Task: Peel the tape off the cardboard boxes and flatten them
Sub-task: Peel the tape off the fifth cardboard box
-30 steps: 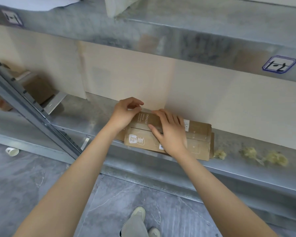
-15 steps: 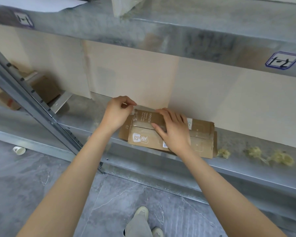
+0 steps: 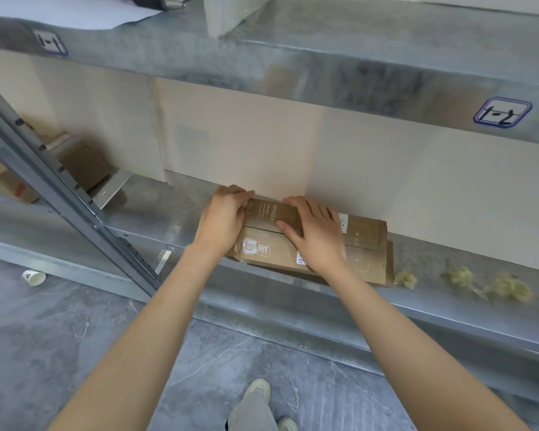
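A long brown cardboard box (image 3: 364, 241) lies flat-sided on the metal shelf (image 3: 156, 213), with white print and clear tape near its left end. My left hand (image 3: 223, 220) curls over the box's left end, fingertips pinched at the top edge where the tape sits. My right hand (image 3: 316, 234) lies palm down on the middle of the box, fingers spread and pressing on it. The part of the box under both hands is hidden.
Several crumpled balls of yellowish tape (image 3: 507, 286) lie on the shelf right of the box. An upper shelf (image 3: 324, 66) overhangs. A slanted metal upright (image 3: 59, 194) stands at left, more cardboard (image 3: 81, 163) behind it. A paper cup (image 3: 33, 277) and my shoe (image 3: 257, 391) are on the floor.
My left hand has come back down onto the box's left end after lifting slightly off it. My right hand stays pressed on the box. The view shifted a little.
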`<move>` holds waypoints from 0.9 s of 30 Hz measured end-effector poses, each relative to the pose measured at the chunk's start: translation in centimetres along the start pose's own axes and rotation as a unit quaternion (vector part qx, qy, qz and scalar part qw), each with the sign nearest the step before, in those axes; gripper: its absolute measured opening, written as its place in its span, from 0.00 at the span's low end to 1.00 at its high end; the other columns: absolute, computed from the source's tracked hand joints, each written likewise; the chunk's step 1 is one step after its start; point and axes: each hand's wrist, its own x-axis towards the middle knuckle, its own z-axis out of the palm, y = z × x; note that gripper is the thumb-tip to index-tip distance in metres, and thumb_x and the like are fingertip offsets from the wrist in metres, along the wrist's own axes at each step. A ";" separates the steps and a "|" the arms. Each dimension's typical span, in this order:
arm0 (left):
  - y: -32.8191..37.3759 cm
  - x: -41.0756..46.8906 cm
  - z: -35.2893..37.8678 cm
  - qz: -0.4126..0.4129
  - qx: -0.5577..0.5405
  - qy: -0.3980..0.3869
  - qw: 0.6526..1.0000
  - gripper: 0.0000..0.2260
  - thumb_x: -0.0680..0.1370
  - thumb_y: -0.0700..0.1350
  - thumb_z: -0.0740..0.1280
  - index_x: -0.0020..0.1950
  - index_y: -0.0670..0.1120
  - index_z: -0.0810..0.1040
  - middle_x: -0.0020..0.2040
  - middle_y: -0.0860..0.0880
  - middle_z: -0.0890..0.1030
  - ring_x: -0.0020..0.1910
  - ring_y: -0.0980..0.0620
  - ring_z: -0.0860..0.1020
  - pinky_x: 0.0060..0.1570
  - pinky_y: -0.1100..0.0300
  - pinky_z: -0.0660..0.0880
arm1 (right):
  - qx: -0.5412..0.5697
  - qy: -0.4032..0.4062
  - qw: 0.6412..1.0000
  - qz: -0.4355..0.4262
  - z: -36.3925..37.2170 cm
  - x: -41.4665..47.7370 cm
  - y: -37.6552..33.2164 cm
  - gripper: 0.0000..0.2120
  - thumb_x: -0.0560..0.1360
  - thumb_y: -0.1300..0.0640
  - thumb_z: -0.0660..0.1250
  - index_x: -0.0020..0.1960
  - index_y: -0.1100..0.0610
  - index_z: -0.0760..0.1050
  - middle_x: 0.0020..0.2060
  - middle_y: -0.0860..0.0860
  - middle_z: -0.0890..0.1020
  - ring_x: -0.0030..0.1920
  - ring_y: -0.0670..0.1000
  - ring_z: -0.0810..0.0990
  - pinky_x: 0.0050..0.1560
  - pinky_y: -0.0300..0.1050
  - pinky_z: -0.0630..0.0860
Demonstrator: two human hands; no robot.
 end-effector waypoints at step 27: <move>-0.8 -1.7 1.3 -0.073 -0.092 0.036 0.992 0.08 0.73 0.44 0.75 0.49 0.43 0.80 0.48 0.48 0.81 0.47 0.47 0.80 0.50 0.52 0.77 | 0.036 -0.040 0.998 0.029 0.4 1.4 0.7 0.20 0.79 0.39 0.59 0.67 0.46 0.70 0.63 0.43 0.75 0.64 0.48 0.72 0.63 0.42 0.60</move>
